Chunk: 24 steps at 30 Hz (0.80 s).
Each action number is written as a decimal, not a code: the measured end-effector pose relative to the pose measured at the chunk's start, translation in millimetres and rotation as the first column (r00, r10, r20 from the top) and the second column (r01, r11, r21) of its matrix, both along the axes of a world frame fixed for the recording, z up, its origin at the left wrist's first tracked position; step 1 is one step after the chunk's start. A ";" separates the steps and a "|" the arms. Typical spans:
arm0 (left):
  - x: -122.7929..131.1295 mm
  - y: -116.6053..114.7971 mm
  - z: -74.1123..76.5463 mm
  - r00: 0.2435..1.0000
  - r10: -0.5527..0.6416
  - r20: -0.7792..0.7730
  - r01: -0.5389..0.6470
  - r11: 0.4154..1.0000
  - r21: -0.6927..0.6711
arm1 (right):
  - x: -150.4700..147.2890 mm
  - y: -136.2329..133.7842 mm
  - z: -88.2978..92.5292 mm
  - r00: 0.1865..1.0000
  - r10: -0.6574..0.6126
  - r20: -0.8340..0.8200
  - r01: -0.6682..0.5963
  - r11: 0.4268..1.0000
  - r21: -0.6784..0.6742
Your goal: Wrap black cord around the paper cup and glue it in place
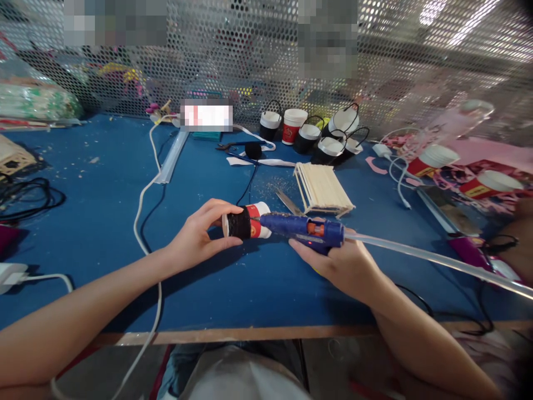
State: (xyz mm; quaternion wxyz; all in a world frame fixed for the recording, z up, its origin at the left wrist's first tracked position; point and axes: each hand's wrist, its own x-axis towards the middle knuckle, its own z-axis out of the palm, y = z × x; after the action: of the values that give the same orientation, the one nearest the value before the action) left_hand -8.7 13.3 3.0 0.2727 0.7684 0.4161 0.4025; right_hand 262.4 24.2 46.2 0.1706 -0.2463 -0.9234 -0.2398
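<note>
On its side above the blue table, a red and white paper cup is held by my left hand, thumb and fingers around its base end. Black cord is wound round that end, and a strand runs back toward a black ball of cord. My right hand grips a blue hot glue gun, its nozzle at the cup beside the cord's edge. From the gun's rear a long clear glue stick sticks out to the right.
Several cord-wrapped cups with black handles stand at the back near a perforated metal screen. Beyond the glue gun are a bundle of wooden sticks and a scissor blade. A white cable crosses the table on the left. A phone lies at right.
</note>
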 end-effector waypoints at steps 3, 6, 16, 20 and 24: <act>-0.2 -0.4 2.3 0.996 0.003 -0.088 0.004 0.996 0.089 | -2.4 0.1 1.7 1.000 0.010 -0.001 -0.010 0.994 0.107; -0.4 -0.7 2.9 0.982 0.028 -0.187 0.007 0.983 0.186 | -1.5 0.5 1.4 0.999 0.017 0.033 -0.022 0.988 0.154; 1.6 -2.9 3.2 0.950 -0.034 -0.309 0.114 0.963 0.244 | -5.2 6.0 -6.7 0.905 -0.291 -0.309 0.052 0.799 -0.599; 0.7 -2.0 0.9 0.943 -0.024 -0.333 0.123 0.952 0.281 | -10.0 7.3 -3.6 0.840 -0.420 -0.344 0.056 0.697 -0.715; -0.6 -0.9 -1.8 0.942 -0.003 -0.334 0.110 0.947 0.302 | -8.3 13.0 6.6 0.731 -0.615 -0.296 0.071 0.500 -0.863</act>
State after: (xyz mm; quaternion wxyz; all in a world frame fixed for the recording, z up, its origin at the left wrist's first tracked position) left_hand -9.3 12.4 1.2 0.0841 0.8703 0.3633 0.3218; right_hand 254.1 37.3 52.8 0.2532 -0.5442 -0.7559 0.2615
